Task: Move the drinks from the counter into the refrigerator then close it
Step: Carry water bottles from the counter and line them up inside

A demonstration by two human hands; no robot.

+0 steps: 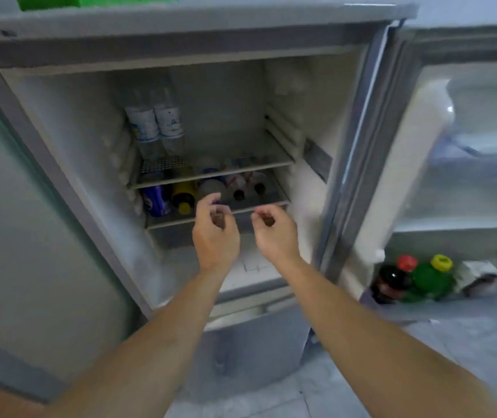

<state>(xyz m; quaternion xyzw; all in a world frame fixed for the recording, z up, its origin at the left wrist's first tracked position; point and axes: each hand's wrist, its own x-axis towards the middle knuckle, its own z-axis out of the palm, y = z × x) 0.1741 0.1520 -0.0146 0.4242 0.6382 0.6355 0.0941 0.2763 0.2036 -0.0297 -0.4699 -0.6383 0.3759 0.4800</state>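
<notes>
Two water bottles (pixel 155 125) stand at the back left of the top shelf (pixel 211 176) in the open refrigerator (pixel 60 122). On the shelf below lie more drinks on their sides: a blue can (pixel 155 200), a yellow bottle (pixel 183 196), a grey one (pixel 211 187) and two small bottles (pixel 247 185). My left hand (pixel 215 233) hangs in front of that shelf, fingers loosely curled, holding nothing. My right hand (pixel 274 230) is just beside it, curled the same way, also holding nothing. In the door (pixel 422 164) rack stand a dark bottle with a red cap (pixel 391 282) and a green bottle with a yellow cap (pixel 429 279).
</notes>
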